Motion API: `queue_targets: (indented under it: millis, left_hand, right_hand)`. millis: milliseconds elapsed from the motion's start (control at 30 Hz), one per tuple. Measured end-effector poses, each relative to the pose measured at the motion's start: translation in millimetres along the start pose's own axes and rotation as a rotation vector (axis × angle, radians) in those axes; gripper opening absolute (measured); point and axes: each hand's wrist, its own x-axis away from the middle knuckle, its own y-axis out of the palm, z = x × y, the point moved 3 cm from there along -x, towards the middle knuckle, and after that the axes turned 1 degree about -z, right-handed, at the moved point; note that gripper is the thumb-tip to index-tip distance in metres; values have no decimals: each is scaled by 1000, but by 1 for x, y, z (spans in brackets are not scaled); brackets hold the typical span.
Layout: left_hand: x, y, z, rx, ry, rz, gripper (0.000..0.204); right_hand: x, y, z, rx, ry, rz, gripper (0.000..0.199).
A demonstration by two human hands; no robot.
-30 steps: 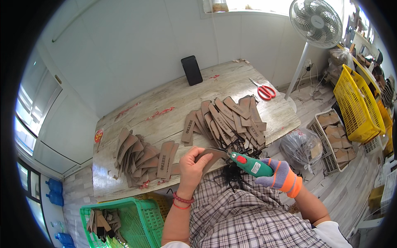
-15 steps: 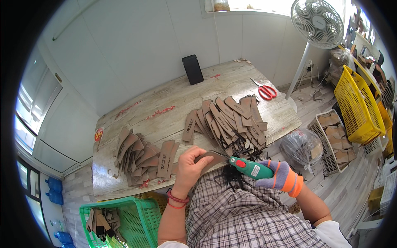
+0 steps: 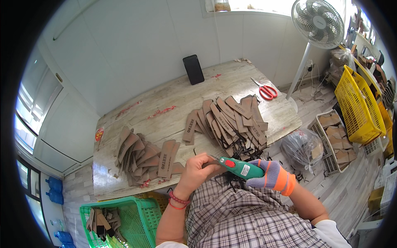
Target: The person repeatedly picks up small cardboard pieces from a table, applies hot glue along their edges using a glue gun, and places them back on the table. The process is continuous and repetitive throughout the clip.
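The right hand, wearing a grey knitted glove with orange fingertips and cuff, is wrapping tightly around the rear of a green plastic handheld tool with a red button. The tool is lying nearly level just in front of the person's chest, below the near edge of the pale wooden table. Its long axis is running from the gloved hand on the right up and to the left, and its thin metal tip is pointing left into the bare left hand.

The left hand, with red cords at the wrist, is curling closed around a small brown cardboard tag, pinching it right where the tool's tip is meeting it. Most of that tag is hiding under the fingers, so its full shape cannot be told.

On the table, a fanned pile of brown cardboard tags with black strings is lying just beyond the hands, and a second loose pile of brown tags is lying to the left. Red-handled scissors and a black phone leaning against the wall are sitting farther back. A green plastic basket holding more tags is standing on the floor at the lower left.
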Motion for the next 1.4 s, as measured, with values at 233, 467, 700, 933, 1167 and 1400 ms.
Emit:
queue_targets:
  millis: [233,467,700,933,1167,1400]
  left_hand:
    - [-19,-93,-49,-788,-49,341,11]
    - [-147,-76,-128,-996,13,702,23]
    - [-161,-57,-150,-696,-37,813,24]
    - [-79,-32,-87,653,28,864,11]
    - [-51,30,-42,1104,66,624,7]
    - [-55,49,-32,1033,30,650,11]
  right_hand:
    - [1,-7,34,-135,65,108,57]
    - [1,-4,41,-96,80,135,58]
    - [0,-2,42,-143,120,164,48]
    - [-11,7,25,-170,68,225,49]
    - [-13,15,11,-140,77,284,51]
    - [-6,11,12,-293,65,327,51]
